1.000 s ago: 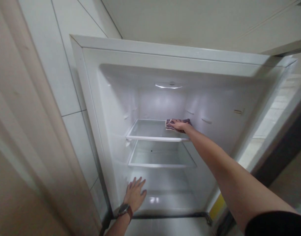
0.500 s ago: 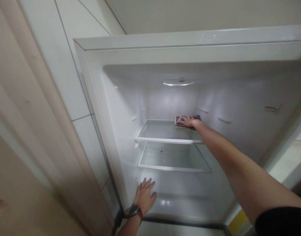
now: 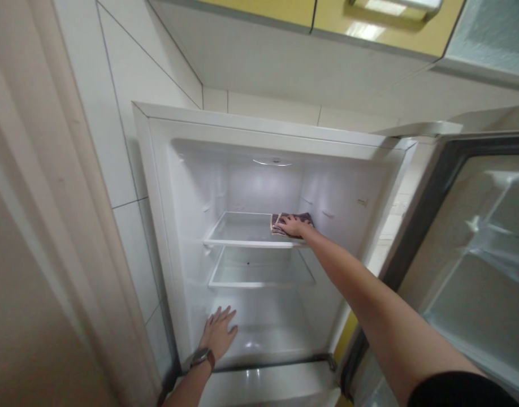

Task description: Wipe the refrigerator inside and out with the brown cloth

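An open, lit, bare white fridge [image 3: 158, 186] fills the middle of the view. My right hand [image 3: 294, 225] reaches in and presses flat on a dark purplish cloth [image 3: 304, 217] at the right end of the upper glass shelf [image 3: 238, 230]. A second glass shelf [image 3: 259, 271] lies below it. My left hand [image 3: 218, 333], with a watch on the wrist, rests palm down with fingers spread on the fridge floor at the front left.
The fridge door [image 3: 475, 265] stands open on the right, with bare door racks. White tiled wall [image 3: 115, 113] is on the left beside a beige panel [image 3: 39, 226]. Yellow cabinets [image 3: 327, 14] hang above.
The view has pulled back and tilted up, bringing the door and cabinets into sight. My right hand and the cloth stay at the shelf's right end; the left hand keeps its place.
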### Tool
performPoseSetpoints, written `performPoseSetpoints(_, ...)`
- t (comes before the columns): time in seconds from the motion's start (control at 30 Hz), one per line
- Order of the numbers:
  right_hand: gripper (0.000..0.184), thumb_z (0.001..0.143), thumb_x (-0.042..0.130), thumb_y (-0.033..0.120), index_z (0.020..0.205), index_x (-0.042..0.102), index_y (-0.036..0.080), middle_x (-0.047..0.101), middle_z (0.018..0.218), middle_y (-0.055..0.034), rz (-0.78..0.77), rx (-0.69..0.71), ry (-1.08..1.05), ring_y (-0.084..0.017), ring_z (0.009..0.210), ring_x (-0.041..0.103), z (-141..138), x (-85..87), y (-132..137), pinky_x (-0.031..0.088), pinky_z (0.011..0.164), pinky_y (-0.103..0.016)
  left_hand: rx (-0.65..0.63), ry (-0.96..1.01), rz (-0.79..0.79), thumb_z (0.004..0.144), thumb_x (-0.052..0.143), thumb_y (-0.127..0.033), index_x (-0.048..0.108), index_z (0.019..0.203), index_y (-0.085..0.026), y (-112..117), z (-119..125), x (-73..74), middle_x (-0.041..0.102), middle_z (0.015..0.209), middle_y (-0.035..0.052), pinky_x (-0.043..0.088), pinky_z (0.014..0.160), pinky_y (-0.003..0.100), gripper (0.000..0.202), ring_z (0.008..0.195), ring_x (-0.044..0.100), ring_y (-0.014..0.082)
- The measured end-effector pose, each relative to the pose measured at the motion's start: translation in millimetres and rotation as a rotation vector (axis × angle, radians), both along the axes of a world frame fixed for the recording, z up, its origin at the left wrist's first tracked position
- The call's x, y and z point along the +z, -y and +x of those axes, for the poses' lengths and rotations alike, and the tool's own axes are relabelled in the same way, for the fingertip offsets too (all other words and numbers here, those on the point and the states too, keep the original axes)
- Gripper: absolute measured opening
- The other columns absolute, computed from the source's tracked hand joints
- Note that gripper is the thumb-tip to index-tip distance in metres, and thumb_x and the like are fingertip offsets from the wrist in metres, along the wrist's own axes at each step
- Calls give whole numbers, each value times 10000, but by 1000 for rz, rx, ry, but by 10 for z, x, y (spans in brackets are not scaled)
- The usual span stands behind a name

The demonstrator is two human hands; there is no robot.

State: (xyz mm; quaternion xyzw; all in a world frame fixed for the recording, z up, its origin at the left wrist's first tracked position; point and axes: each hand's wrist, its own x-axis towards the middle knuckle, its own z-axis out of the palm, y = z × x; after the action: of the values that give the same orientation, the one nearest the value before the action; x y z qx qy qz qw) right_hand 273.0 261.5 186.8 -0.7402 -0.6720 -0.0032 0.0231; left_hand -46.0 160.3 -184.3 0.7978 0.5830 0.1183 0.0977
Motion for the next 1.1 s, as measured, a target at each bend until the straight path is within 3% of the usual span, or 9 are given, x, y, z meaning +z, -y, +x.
performPoseSetpoints(0.13,869,929,242,863,1646,347,384,262,1750,-115,-28,13,-38,-459,1594,262,-99,19,209,171,1218,-795,0,-9,15,959,495,-418,556,1572,-309,-41,4,-36,413,1698,14,228,1302,532,626,1618,277,316)
performPoseSetpoints(0.43,797,950,248,812,1611,397,391,296,1738,-83,11,15,-45,-432,1591,270,-244,-27,495,145,1241,-783,-11,-28,39,975,482,-413,556,1572,-296,-79,17,-61,421,1694,26,240,1293,530,613,1609,293,327)
performPoseSetpoints(0.77,810,937,273,826,1621,370,404,296,1731,-83,-15,35,-53,-468,1565,284,-209,8,375,152,1215,-810,-17,-7,24,955,504,-407,581,1551,-282,-7,20,42,448,1679,29,253,1292,529,613,1602,309,324)
performPoseSetpoints(1.1,810,943,270,826,1638,341,415,266,1749,-76,-18,40,-38,-466,1575,261,-191,17,179,168,1220,-798,-8,20,25,955,516,-401,591,1541,-276,28,23,37,464,1671,20,254,1291,515,604,1599,309,322)
